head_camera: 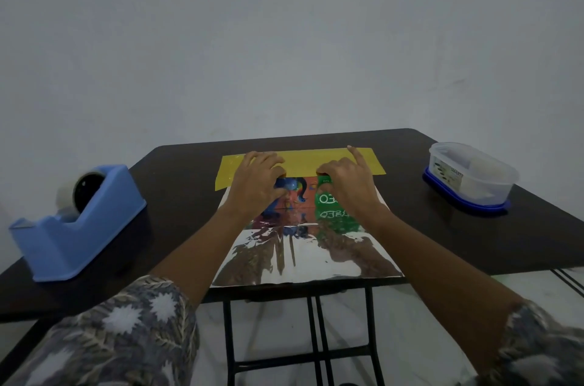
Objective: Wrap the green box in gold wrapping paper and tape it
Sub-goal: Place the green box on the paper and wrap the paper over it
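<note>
Under the fingers, green box.

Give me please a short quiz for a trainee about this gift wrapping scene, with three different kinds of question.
1. True or false: the blue plastic tape dispenser stands on the person's left.
2. What do the left hand and the right hand hold? A) the green printed cardboard box; B) a pair of scissors; C) a roll of ribbon.
3. Fill in: the clear plastic tub with a blue lid stands on the ___ side of the dark table.
Key: 1 true; 2 A; 3 right.
</note>
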Motion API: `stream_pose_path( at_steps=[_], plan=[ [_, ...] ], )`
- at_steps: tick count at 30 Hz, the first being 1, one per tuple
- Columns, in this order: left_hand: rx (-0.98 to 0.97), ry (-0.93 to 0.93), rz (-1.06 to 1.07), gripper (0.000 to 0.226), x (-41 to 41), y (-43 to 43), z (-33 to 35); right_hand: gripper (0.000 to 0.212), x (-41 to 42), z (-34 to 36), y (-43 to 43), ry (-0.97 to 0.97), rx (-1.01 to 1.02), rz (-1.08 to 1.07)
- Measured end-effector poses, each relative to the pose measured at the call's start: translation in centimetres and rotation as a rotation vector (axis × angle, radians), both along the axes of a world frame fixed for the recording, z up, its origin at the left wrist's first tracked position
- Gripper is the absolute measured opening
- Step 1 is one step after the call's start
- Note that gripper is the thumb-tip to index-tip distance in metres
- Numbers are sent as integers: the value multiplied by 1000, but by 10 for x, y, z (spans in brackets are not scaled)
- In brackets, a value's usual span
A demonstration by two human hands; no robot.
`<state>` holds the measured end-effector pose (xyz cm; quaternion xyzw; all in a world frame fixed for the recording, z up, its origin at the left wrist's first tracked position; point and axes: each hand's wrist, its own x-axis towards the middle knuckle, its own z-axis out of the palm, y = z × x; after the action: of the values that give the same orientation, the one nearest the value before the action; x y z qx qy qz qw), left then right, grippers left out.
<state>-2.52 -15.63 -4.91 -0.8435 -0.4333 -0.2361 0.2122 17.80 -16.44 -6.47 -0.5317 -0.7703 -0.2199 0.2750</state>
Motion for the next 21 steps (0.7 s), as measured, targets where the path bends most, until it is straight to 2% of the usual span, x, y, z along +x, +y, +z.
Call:
stream_pose_path(
  at_steps=[6, 8, 9, 12, 13, 14, 18, 21],
  plan=[
    [-71, -232, 39, 33, 2, -4, -14, 44, 9, -6, -9, 83, -84, 80],
    [-65, -254, 41, 34, 3, -3, -17, 46, 18, -9, -18, 199, -91, 58],
    [-75, -257, 44, 34, 4, -3, -17, 45, 22, -11, -24, 369, -82, 41],
    [-87, -257, 74, 34, 5, -2, -16, 40, 27, -7, -42, 1191, 74, 1],
    [-81, -250, 80, 33, 5, -3, -16, 41, 27, -5, -44, 1401, 78, -27],
    [-72, -243, 81, 33, 5, -4, -15, 44, 25, -4, -45, 1505, 7, -53],
    [-65, -201, 94, 34, 5, -5, -14, 72, 12, -18, -37, 1501, -395, -12],
    [-81, -199, 113, 48, 6, -4, -19, 114, 12, -31, -19, 1527, -468, -26]
  ],
)
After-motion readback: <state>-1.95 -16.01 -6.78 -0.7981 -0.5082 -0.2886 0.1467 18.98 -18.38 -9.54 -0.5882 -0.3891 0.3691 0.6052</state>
